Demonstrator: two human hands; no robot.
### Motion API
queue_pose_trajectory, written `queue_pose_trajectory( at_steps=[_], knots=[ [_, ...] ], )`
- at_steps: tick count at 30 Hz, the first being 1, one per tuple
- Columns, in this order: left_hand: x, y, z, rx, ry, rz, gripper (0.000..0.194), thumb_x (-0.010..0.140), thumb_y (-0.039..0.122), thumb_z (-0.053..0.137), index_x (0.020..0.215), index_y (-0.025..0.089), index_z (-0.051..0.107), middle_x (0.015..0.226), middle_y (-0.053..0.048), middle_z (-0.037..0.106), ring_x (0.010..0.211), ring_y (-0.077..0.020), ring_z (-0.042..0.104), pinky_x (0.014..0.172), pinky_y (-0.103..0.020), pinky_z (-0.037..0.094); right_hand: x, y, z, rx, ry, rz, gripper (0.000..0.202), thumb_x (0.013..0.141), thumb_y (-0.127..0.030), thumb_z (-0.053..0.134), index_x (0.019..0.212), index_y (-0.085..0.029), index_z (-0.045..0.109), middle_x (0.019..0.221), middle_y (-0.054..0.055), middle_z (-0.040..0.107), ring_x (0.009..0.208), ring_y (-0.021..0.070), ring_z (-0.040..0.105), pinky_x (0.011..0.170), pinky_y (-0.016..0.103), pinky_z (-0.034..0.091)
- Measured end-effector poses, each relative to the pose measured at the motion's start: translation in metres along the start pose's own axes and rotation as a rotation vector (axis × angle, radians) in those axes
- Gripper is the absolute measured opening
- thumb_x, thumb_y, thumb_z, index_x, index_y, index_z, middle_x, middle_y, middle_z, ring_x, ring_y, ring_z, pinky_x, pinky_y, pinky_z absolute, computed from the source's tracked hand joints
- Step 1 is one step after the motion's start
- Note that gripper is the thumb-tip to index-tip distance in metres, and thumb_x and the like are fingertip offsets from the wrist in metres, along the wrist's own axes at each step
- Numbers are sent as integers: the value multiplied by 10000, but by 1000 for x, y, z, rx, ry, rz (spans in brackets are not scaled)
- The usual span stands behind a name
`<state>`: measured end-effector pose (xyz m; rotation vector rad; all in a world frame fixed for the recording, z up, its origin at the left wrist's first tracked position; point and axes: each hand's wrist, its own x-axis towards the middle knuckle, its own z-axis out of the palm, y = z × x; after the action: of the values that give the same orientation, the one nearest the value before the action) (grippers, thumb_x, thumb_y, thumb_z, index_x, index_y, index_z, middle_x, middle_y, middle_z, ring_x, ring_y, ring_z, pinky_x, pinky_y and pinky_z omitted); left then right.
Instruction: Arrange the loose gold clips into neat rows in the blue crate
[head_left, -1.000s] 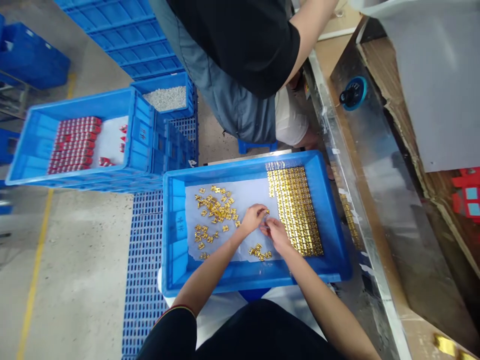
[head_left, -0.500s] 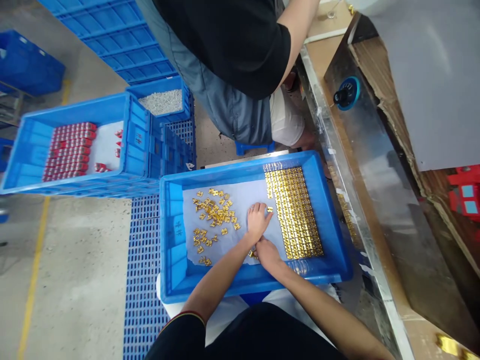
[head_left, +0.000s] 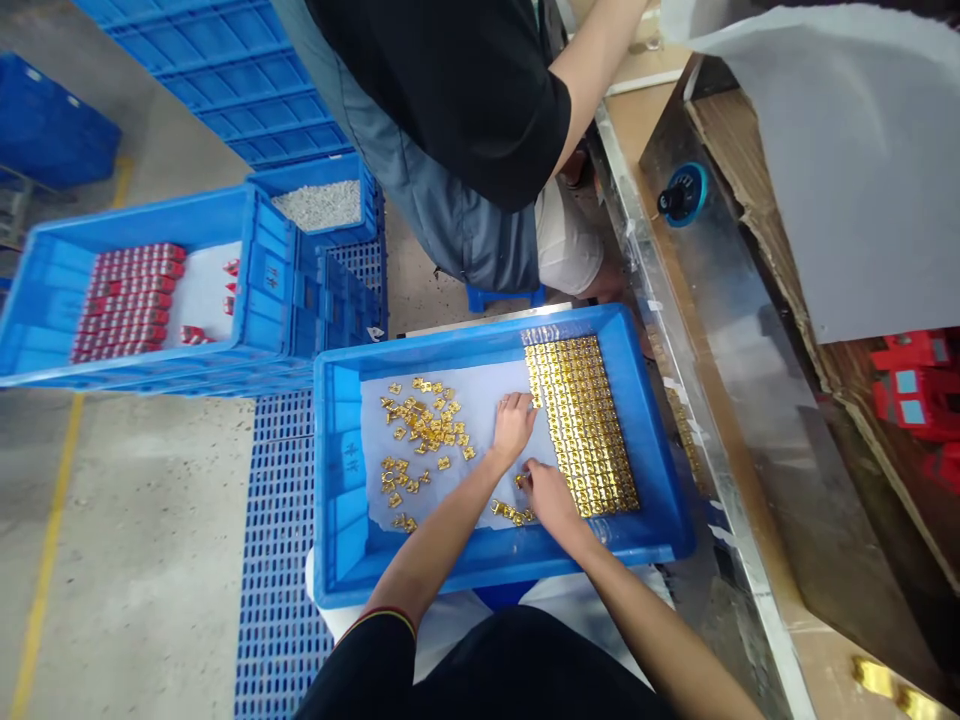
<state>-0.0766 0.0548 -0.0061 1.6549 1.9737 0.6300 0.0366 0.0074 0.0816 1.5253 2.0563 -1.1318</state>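
A blue plastic tray rests across my lap, lined with white paper. Small shiny gold parts stand in tight rows on its right side. My left hand has its fingers closed at the left edge of these rows, on a gold part at the lower end of the short outer column. Nearer to me, my right hand pinches another gold part just above the paper. Beside it lie a few gold parts. Loose gold parts are scattered over the left half.
Stacked blue crates, the top one holding red parts, stand at left. Behind them a blue bin holds whitish granules. A co-worker in a black sleeve sits ahead. A bench with a metal edge runs along the right.
My hands have moved apart. The left hand has gone slightly forward, bringing a gold part to the outer column. The right hand has shifted right and forward, now pinching a part; more gold parts show beside it.
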Motion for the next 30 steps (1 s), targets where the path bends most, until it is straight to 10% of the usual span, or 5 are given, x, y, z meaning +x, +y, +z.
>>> queue_pose_trajectory(
  at_steps=[10,22,25,30],
  knots=[
    [-77,4,-55,-560,-215,-110,191,896,341,613,1008,199,679,902,-26,718,803,-145,677,770,-267,546,18,24,9,1152,181,171,134,722,-334,614,783,-215,600,577,-27,633,574,163,627,620,292,527],
    [-55,-3,-27,-406,-110,-270,183,891,156,511,900,170,693,849,-48,701,763,-153,662,763,-295,554,7,23,22,1113,117,144,261,775,-460,578,875,-219,560,710,-3,670,613,161,647,586,279,507],
    [-50,-7,-30,-141,-83,-167,270,902,111,452,1010,185,689,952,-68,672,852,-172,649,822,-311,534,-4,27,25,1010,92,111,116,768,-333,589,776,-217,587,671,-16,644,619,168,633,645,293,497],
    [-43,-10,-40,36,-357,177,451,868,91,512,1249,308,619,1228,-58,569,1007,-173,607,944,-318,502,-21,29,29,705,85,5,98,820,-233,545,847,-210,636,825,26,709,755,186,653,773,302,476]
  ],
)
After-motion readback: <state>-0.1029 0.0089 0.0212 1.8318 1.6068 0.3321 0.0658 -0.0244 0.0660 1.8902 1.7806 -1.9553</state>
